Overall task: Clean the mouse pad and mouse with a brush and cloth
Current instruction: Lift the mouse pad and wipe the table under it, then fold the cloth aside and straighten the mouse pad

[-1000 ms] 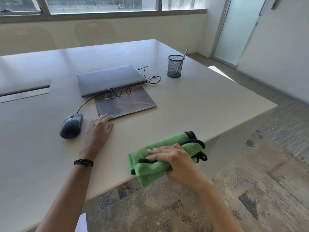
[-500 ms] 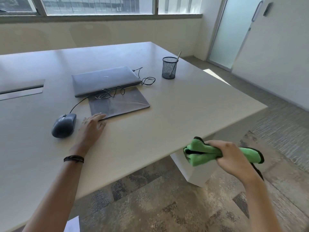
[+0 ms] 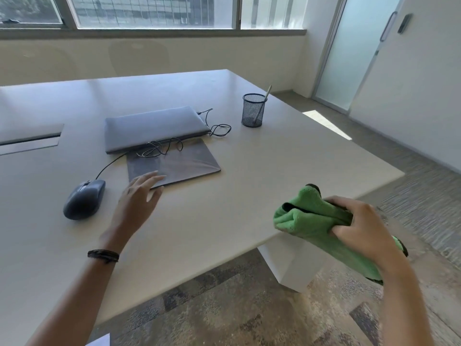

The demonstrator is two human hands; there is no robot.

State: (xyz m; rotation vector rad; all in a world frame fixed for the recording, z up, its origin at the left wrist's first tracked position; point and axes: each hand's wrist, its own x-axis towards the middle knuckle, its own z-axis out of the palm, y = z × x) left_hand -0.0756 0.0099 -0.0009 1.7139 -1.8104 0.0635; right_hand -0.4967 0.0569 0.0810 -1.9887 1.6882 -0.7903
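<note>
A dark grey mouse pad (image 3: 179, 163) lies on the beige table (image 3: 224, 208) in front of a shut laptop. The dark wired mouse (image 3: 84, 199) sits on the table left of the pad. My left hand (image 3: 139, 198) hovers with straight fingers over the pad's near left corner; whether it touches is unclear. My right hand (image 3: 359, 227) grips a bunched green cloth (image 3: 309, 221) with black trim at the table's right front edge. A thin handle, perhaps the brush (image 3: 264, 98), leans in the mesh cup.
A shut grey laptop (image 3: 154, 127) lies behind the pad, its black cable (image 3: 159, 148) looped over the pad's far edge. A black mesh cup (image 3: 252, 109) stands to the right. The table's white leg (image 3: 287, 265) is below the cloth. A glass door is far right.
My right hand carried the cloth from the table's front edge out past the right edge, then back up to it. My left hand lifted and spread near the pad's corner.
</note>
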